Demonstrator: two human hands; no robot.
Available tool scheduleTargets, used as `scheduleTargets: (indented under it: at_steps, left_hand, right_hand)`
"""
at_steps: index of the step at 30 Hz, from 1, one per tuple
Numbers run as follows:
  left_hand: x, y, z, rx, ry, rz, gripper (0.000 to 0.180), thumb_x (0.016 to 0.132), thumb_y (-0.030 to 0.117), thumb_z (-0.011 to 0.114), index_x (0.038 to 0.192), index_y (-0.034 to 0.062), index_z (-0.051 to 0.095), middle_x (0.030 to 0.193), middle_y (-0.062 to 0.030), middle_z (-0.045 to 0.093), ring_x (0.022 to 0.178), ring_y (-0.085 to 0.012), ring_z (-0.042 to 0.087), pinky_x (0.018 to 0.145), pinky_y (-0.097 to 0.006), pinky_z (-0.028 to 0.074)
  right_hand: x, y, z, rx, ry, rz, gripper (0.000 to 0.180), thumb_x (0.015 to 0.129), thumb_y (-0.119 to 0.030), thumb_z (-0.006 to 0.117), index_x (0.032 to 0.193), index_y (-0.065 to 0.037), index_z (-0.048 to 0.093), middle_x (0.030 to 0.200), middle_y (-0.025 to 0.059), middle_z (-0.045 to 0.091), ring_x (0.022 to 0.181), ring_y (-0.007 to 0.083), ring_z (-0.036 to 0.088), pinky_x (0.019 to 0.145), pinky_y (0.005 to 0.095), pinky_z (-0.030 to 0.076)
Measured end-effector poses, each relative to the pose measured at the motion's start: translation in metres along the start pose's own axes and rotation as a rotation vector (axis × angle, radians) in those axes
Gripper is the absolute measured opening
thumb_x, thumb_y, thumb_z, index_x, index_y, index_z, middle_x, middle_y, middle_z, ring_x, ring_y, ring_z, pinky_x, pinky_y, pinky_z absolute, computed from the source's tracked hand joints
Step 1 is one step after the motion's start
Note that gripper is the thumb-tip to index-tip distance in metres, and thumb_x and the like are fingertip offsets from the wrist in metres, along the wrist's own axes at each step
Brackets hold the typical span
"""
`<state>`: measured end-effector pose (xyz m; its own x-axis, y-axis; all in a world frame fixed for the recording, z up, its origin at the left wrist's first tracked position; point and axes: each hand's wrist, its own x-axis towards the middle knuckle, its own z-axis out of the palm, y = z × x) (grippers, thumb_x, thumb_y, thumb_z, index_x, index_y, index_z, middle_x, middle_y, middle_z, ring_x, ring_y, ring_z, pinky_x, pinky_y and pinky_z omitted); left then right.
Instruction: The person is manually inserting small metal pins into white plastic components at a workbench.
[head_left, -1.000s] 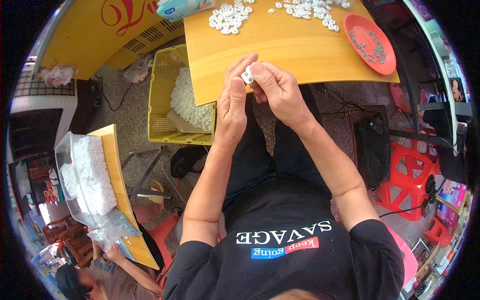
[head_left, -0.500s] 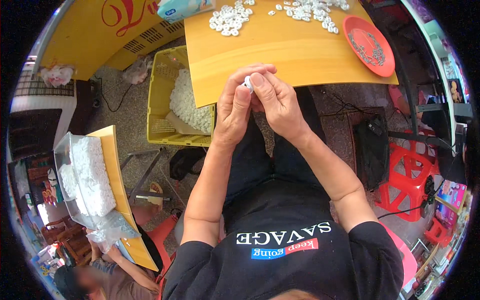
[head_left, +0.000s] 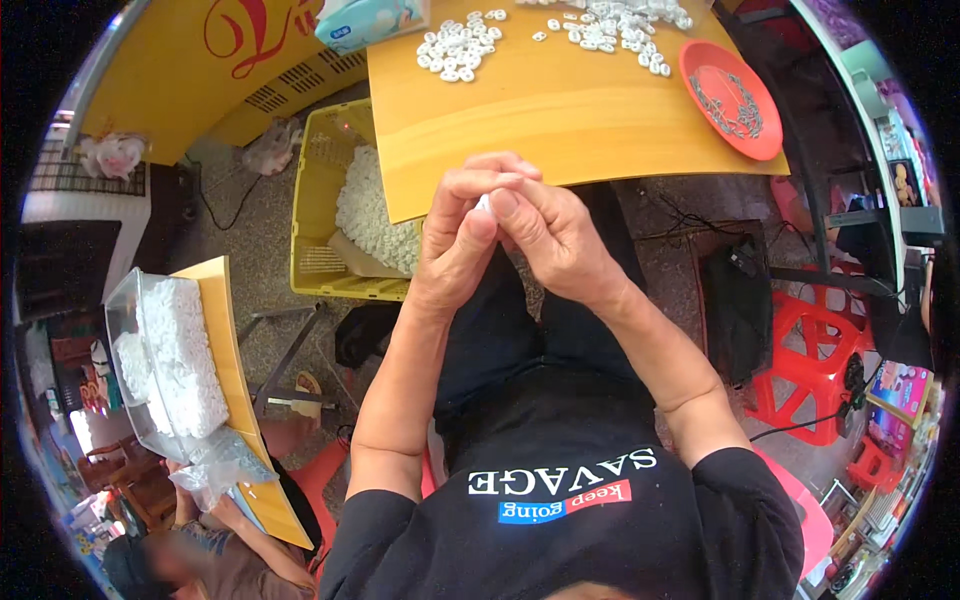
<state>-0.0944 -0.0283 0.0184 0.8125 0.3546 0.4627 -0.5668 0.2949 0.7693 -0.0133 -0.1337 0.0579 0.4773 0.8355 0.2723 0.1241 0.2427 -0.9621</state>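
Both hands meet just off the near edge of the yellow table [head_left: 560,120], the left hand [head_left: 460,235] and right hand [head_left: 550,235] pinching one small white piece [head_left: 485,204] between fingertips, while heaps of white pieces [head_left: 455,45] on the far side and a full yellow crate [head_left: 320,200] suggest plenty remains.

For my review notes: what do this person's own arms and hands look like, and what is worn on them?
Both forearms are bare from the elbow down. The left hand and right hand wear no gloves, and no rings, watch or bracelet show. The only clothing on the arms is the short sleeves of a black T-shirt with light lettering across the chest, ending at the upper arms. No tape, bandage or markings are visible.
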Motion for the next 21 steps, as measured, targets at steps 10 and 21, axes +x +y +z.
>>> scheduleTargets:
  at_steps: [10, 21]
  left_hand:
    - [0.000, 0.000, 0.013, -0.005, 0.166, -0.128, 0.034, 0.103, 0.027, 0.040, 0.124, 0.0026, 0.051, 0.123, -0.0138, 0.056, 0.093, -0.0118, 0.055, 0.082, -0.025, 0.046]
    - [0.014, 0.005, 0.009, 0.708, 0.271, 0.110, 0.031, 0.103, 0.027, 0.041, 0.112, 0.0016, 0.055, 0.110, -0.0081, 0.059, 0.082, -0.0136, 0.055, 0.073, -0.026, 0.046]
  right_hand:
    - [-0.001, 0.003, 0.004, 0.027, 0.071, 0.085, 0.027, 0.101, -0.022, 0.048, 0.100, 0.002, 0.061, 0.084, 0.0095, 0.064, 0.080, 0.0166, 0.060, 0.073, 0.0293, 0.048]
    - [0.007, 0.001, -0.011, 0.023, 0.174, 0.115, 0.033, 0.101, -0.027, 0.047, 0.087, 0.001, 0.058, 0.069, -0.0001, 0.054, 0.063, 0.0072, 0.049, 0.056, 0.0234, 0.043]
